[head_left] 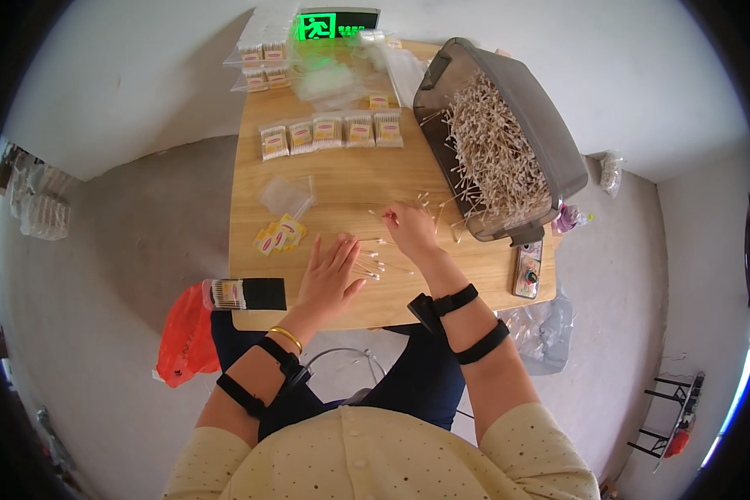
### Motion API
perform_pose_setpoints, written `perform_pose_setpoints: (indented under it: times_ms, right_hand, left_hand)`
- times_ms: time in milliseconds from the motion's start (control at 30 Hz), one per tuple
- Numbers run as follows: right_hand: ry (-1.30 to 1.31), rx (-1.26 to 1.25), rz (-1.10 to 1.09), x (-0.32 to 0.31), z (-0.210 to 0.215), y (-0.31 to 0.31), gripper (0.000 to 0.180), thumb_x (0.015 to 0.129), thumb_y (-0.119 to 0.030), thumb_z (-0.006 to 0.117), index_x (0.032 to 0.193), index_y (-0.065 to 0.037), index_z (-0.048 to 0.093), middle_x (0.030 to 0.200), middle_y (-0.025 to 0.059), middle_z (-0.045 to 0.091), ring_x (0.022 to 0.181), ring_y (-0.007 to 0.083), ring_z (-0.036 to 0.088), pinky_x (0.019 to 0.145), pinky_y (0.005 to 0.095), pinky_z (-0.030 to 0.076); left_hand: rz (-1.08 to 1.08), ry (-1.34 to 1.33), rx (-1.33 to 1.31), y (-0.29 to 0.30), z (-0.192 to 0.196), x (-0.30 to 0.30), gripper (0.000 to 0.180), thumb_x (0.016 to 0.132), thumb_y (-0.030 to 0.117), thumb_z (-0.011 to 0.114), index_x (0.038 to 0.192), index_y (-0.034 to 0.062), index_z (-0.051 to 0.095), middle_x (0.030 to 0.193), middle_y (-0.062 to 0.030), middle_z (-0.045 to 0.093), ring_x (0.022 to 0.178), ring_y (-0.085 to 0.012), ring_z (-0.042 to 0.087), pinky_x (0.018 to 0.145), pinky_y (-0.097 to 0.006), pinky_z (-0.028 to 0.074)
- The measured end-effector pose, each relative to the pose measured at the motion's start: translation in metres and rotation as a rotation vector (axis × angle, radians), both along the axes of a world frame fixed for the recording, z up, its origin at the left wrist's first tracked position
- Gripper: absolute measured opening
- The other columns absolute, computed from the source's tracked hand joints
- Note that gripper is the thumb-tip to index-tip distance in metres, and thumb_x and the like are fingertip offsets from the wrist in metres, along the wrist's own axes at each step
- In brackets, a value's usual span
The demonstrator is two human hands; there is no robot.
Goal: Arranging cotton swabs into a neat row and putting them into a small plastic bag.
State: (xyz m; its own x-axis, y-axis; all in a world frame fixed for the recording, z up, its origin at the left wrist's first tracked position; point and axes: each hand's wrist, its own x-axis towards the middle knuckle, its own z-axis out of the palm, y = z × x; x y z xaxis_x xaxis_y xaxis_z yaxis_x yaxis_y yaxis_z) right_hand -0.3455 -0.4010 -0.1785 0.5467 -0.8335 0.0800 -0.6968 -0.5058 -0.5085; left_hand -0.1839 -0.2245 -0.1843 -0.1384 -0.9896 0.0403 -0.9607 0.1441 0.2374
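Observation:
My left hand (333,271) lies on the wooden table with its fingers stretched out, over a small spread of cotton swabs (373,265) whose white tips stick out to its right. Further up and to the right, my right hand (412,228) is closed in a pinch; a cotton swab (372,212) pokes out left of its fingertips, and more white tips show behind the knuckles. Left of my hands lie several small yellow-and-white cards (280,236) and clear plastic bags (288,197).
A grey bin (550,125) heaped with loose cotton swabs (496,154) lies tilted at the right. Filled swab packs (327,131) stand in a row further back. A phone (527,271) lies by the right edge, a clear swab box (225,294) at the left front corner.

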Motion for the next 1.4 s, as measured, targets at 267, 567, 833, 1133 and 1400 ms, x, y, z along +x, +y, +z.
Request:
perform_pose_setpoints:
  times_ms: [267, 567, 833, 1133, 1400]
  right_hand:
    - [-0.167, -0.002, 0.029, -0.004, 0.009, 0.013, 0.005, 0.084, -0.011, 0.072, 0.088, -0.009, 0.071, 0.090, 0.0100, 0.067, 0.099, 0.0343, 0.060, 0.088, 0.0459, 0.050]
    - [-0.092, -0.059, -0.063, -0.068, 0.004, 0.068, 0.015, 0.082, -0.011, 0.075, 0.095, -0.010, 0.069, 0.105, 0.0101, 0.062, 0.103, 0.0343, 0.056, 0.091, 0.0453, 0.048]
    - [-0.092, -0.006, -0.118, -0.087, -0.002, 0.069, 0.009, 0.085, -0.011, 0.072, 0.091, -0.008, 0.066, 0.099, 0.0112, 0.064, 0.100, 0.0348, 0.057, 0.090, 0.0443, 0.048]
    - [-0.196, -0.115, -0.058, -0.073, -0.008, 0.097, 0.004, 0.087, -0.007, 0.067, 0.091, -0.008, 0.066, 0.096, 0.0113, 0.060, 0.098, 0.0338, 0.058, 0.086, 0.0442, 0.051]
    - [-0.049, -0.205, -0.187, -0.082, -0.017, 0.090, 0.007, 0.084, -0.013, 0.072, 0.088, -0.011, 0.067, 0.098, 0.0088, 0.059, 0.098, 0.0313, 0.057, 0.087, 0.0435, 0.049]
  left_hand:
    - [-0.014, -0.002, -0.034, 0.008, 0.004, 0.000, 0.072, 0.104, 0.049, 0.046, 0.158, 0.0035, 0.032, 0.165, -0.0088, 0.032, 0.156, -0.0253, 0.024, 0.128, -0.057, 0.008]
    - [-0.043, -0.069, -0.029, -0.004, 0.001, -0.006, 0.072, 0.104, 0.049, 0.045, 0.159, 0.0046, 0.031, 0.166, -0.0083, 0.031, 0.157, -0.0250, 0.021, 0.128, -0.056, 0.005]
    - [-0.030, -0.072, 0.022, 0.008, 0.006, -0.004, 0.072, 0.103, 0.048, 0.046, 0.159, 0.0046, 0.032, 0.166, -0.0075, 0.033, 0.157, -0.0240, 0.021, 0.128, -0.057, 0.003]
    - [-0.014, -0.090, 0.013, 0.016, 0.002, -0.010, 0.076, 0.102, 0.048, 0.049, 0.161, 0.0048, 0.027, 0.167, -0.0078, 0.031, 0.157, -0.0241, 0.022, 0.128, -0.057, 0.004]
    - [-0.025, -0.102, 0.000, 0.019, -0.003, -0.011, 0.078, 0.101, 0.049, 0.052, 0.161, 0.0058, 0.027, 0.167, -0.0074, 0.029, 0.156, -0.0239, 0.023, 0.127, -0.057, 0.007]
